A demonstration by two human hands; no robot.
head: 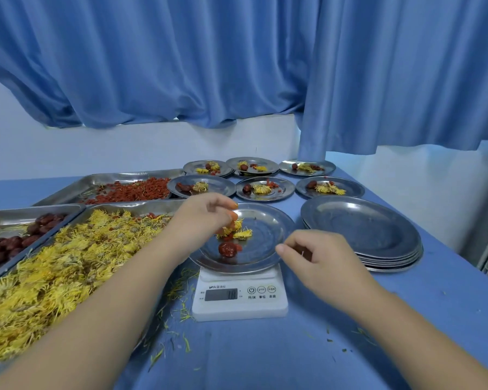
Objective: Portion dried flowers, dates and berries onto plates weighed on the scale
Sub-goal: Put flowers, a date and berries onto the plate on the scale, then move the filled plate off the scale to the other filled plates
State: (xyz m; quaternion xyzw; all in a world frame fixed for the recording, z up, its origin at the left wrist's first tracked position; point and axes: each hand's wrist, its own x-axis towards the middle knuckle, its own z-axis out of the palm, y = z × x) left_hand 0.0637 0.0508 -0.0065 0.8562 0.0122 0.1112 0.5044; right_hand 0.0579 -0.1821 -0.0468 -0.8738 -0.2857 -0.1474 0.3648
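Observation:
A steel plate [265, 229] rests on the white digital scale [240, 298] at the table's centre. On it lie yellow dried flowers [243, 234], a red date [227, 249] and a few red berries [228, 237]. My left hand [206, 215] hovers over the plate's left side, fingers pinched above the flowers and berries; what it pinches is hidden. My right hand [307, 256] is at the plate's right rim, fingers loosely curled with nothing visible in them.
Three trays sit at left: yellow flowers [54, 274], dates [9, 243], red berries [130, 191]. Several filled plates [265, 188] stand behind the scale. A stack of bare plates [361, 229] is at right. Loose petals litter the blue table [265, 356].

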